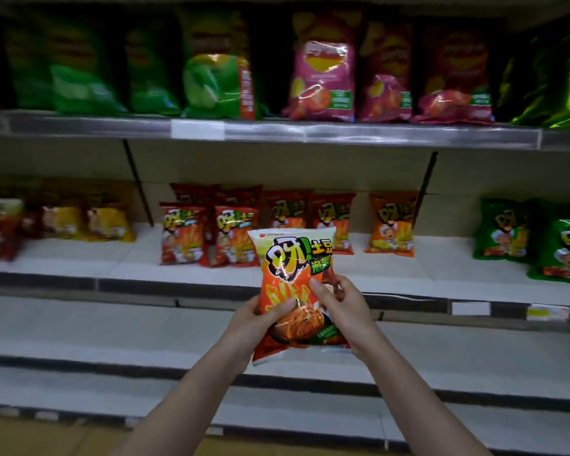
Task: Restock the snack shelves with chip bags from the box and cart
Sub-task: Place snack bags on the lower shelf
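I hold an orange chip bag (290, 268) upright in front of the middle shelf (392, 274). My left hand (254, 324) grips its lower left edge, thumb across the front. Its lower right side is gripped by my right hand (339, 307), which also seems to pinch a second bag behind the first. On the shelf behind stand matching red-orange bags (185, 235) and an orange bag (390, 223). The box and cart are out of view.
The top shelf (343, 134) carries green bags (79, 80) at left and pink-red bags (323, 80) at right. Green bags (504, 228) stand at the middle shelf's right end, yellow bags (109, 222) at its left. Two bare white shelves (112, 324) lie below.
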`<state>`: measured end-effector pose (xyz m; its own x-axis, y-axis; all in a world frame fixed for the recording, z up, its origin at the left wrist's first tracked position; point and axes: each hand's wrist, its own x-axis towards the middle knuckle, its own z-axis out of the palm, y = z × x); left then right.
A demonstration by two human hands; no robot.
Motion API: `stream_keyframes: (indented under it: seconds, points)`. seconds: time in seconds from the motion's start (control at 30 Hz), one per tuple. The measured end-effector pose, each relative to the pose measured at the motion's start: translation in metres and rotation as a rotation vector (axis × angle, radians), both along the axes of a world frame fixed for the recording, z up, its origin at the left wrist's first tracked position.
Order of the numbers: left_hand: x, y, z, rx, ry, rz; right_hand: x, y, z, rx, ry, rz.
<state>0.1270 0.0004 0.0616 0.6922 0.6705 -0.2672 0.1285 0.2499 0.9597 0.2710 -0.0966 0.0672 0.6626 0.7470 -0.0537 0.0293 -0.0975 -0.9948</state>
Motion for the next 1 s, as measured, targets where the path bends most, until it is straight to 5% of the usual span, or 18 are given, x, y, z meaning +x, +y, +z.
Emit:
stream_keyframes:
  seconds: [0.43,0.77,1.0]
  points:
    - [-0.112,0.05,0.003,-0.048,-0.138,0.177,-0.092,0.073,0.029,-0.051,-0.064,0.254]
    - [-0.198,0.18,-0.029,-0.055,-0.02,0.406,-0.157,0.239,-0.021,-0.166,0.131,0.627]
    - [-0.206,0.304,-0.025,-0.057,0.008,0.447,-0.171,0.37,-0.026,-0.104,0.059,0.583]
